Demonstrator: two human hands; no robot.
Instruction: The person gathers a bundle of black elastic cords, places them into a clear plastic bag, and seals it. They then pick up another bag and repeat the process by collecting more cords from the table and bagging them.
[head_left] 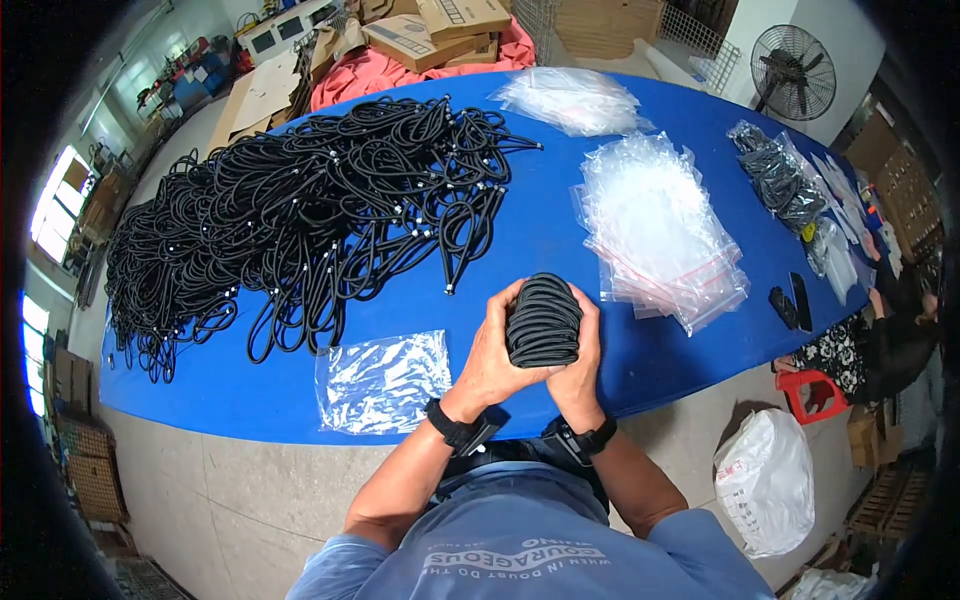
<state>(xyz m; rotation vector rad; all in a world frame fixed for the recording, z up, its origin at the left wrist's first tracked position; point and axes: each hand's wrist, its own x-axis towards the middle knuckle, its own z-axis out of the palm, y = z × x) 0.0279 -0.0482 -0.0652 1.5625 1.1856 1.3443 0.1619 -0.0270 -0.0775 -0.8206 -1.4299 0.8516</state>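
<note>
Between my two hands, above the front edge of the blue table, is a thick bundle of black elastic cords [544, 322], packed side by side. My left hand [493, 350] wraps the bundle's left side, and my right hand [582, 345] presses around its right side. A single clear plastic bag [385, 382] lies flat on the table left of my wrists. Farther left spreads a big tangled heap of black cord loops [300, 210] with small pale metal ends. Right of the bundle sits a stack of clear zip bags [660, 225] with red seal lines.
More clear bags [572, 100] lie at the table's far edge. Bagged black cords [785, 180] and a black phone [800, 300] are at the right. A red stool [808, 395], a white sack [768, 480] and another person [870, 350] are off the right side; a fan [793, 72] stands behind.
</note>
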